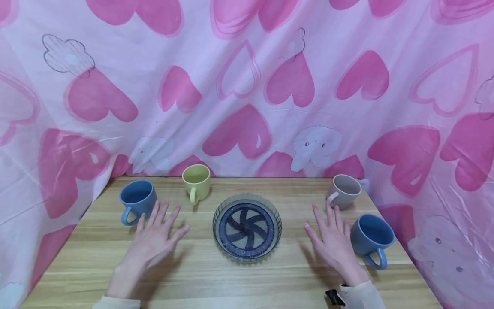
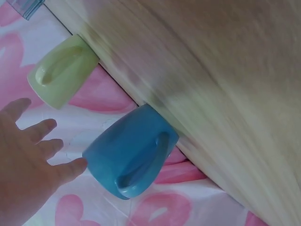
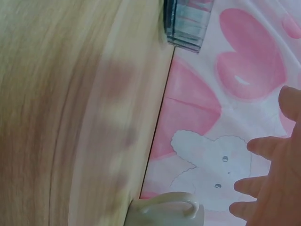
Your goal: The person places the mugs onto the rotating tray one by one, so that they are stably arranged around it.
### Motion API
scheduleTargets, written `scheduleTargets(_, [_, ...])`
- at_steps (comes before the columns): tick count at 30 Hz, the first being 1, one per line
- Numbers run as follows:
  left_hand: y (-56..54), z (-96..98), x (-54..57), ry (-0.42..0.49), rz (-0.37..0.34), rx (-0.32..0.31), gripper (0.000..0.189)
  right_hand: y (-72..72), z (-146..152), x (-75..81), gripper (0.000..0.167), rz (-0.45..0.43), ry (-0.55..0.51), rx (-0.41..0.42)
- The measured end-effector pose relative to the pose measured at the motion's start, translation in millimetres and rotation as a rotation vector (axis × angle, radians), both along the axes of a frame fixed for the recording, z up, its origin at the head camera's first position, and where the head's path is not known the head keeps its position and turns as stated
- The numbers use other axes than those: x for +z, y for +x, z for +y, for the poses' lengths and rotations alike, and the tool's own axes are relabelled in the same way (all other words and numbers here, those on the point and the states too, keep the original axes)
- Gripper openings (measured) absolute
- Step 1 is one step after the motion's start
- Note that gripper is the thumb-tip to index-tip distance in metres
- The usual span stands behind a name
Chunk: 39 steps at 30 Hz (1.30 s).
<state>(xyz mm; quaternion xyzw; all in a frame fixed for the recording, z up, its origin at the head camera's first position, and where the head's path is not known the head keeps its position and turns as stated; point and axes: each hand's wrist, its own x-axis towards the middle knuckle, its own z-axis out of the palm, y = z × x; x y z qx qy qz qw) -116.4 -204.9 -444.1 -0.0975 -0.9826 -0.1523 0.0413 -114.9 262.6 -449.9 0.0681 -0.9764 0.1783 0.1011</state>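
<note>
In the head view my left hand (image 1: 152, 240) is spread with straight fingers above the table, just right of a blue mug (image 1: 137, 201). Behind it stands a yellow-green mug (image 1: 197, 184). My right hand (image 1: 332, 240) is likewise spread, holding nothing. It hovers between a grey mug (image 1: 345, 191) behind it and a second blue mug (image 1: 372, 236) to its right. Midway between the hands sits a round ribbed glass dish (image 1: 247, 257) with a dark swirl-patterned disc inside. The left wrist view shows the left fingers (image 2: 40, 129) near the blue mug (image 2: 129, 150); contact cannot be told.
All the mugs stand upright on a wood-grain table (image 1: 247, 287). A pink and white curtain (image 1: 247, 86) with hearts hangs along the table's back edge and wraps its sides. A black band (image 1: 334, 297) shows at the right sleeve.
</note>
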Motion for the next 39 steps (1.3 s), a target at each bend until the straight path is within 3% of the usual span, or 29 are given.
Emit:
scheduleTargets(4, [-0.6,-1.0,1.1,0.012,-0.013,0.006,0.072,5.7,1,4.2,0.063,0.040,-0.084,0.045])
scheduleTargets(9, [-5.3,4.8,0.5,0.049,0.040,-0.020,0.064,14.0,11,16.8,0.056,0.118,-0.146,0.112])
scheduleTargets(14, [-11.7,17.9,-3.4,0.134,0.066,-0.050,0.053,28.6,27,33.7,0.047,0.228,-0.183,0.126])
scheduleTargets(21, [-19.2,28.4,-11.3,0.270,-0.011,-0.070,0.045,42.9,50,48.6,0.040,0.337,-0.269,0.131])
scheduleTargets(23, [-23.5,29.8,-11.4,0.316,-0.040,-0.082,0.044,43.6,58,52.3,0.040,0.339,-0.301,0.098])
scheduleTargets(26, [-31.2,33.2,-10.6,0.361,-0.118,-0.099,0.047,44.3,69,56.6,0.036,0.331,-0.301,-0.018])
scheduleTargets(33, [-54.8,49.5,-13.1,0.351,-0.226,-0.132,0.044,31.4,88,56.9,0.035,0.274,-0.217,-0.216])
scheduleTargets(39, [-65.0,66.0,-16.0,0.390,-0.292,-0.122,0.045,35.1,105,46.7,0.038,0.228,-0.351,-0.404])
